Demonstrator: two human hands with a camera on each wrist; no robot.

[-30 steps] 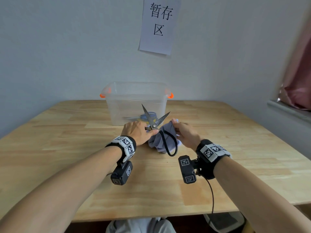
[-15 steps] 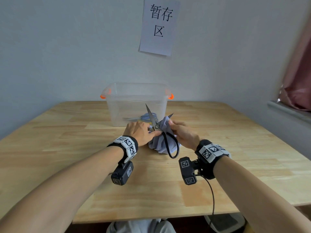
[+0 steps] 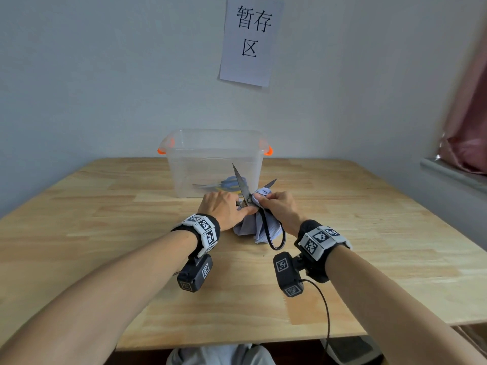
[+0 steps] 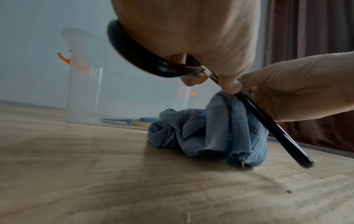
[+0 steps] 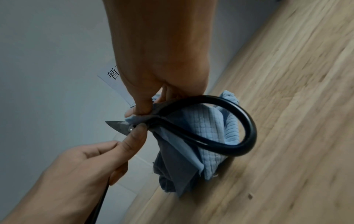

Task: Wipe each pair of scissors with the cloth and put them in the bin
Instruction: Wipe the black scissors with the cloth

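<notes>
While the left hand (image 3: 224,206) keeps gripping the black-handled scissors (image 3: 243,189) near the pivot, blades open before the clear bin (image 3: 213,143), the right hand (image 3: 278,206) pinching the blue cloth (image 3: 247,227) has slid lower along the right blade, baring more of its tip.

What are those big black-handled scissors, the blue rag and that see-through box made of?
Scissors: dull grey blades, likely steel; glossy black loops, probably coated metal.
Rag: soft woven cloth, judging by its grid texture and frayed edges.
Box: translucent plastic, with orange clips.
</notes>
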